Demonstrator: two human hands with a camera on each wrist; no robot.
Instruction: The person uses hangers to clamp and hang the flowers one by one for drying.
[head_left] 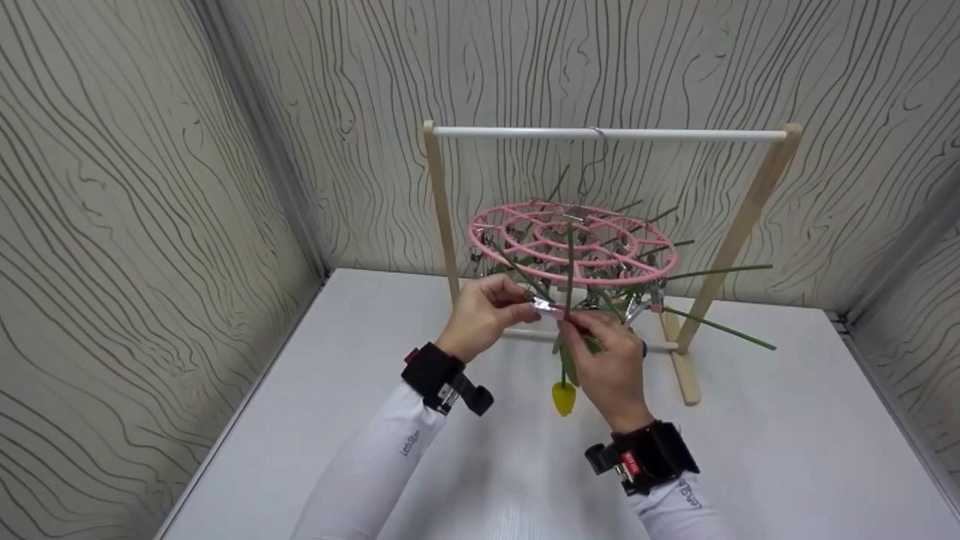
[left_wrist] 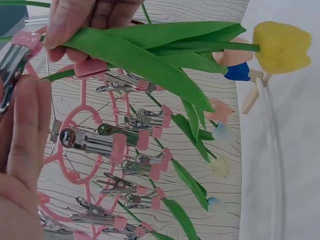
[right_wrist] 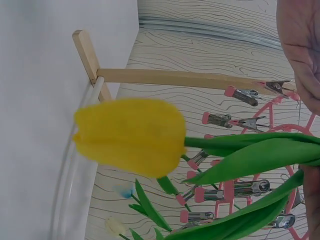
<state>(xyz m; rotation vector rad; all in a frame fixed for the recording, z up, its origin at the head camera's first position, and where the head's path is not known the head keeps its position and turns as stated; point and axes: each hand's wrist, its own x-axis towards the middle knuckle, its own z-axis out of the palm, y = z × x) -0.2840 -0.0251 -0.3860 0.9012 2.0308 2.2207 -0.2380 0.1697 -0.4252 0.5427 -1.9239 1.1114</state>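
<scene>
My left hand (head_left: 480, 315) pinches a metal clip (left_wrist: 20, 55) with pink tips, below the front rim of a round pink hanging rack (head_left: 574, 274). My right hand (head_left: 611, 360) pinches the stem of a yellow tulip (head_left: 564, 399) close to those tips. The artificial tulip hangs head down, its green leaves (left_wrist: 165, 50) spreading past my right fingers in the left wrist view. Clip tips and stem meet at the fingers; whether the clip bites the stem I cannot tell. In the right wrist view the yellow bloom (right_wrist: 131, 137) is large and near.
The rack hangs by a hook from a white bar (head_left: 517, 133) on a wooden stand (head_left: 739, 232). Several other clips (left_wrist: 95, 142) dangle from it, many holding tulips with blue, pink and white blooms. Green stems (head_left: 720, 330) stick out to the right. A white table (head_left: 360, 337) lies beneath.
</scene>
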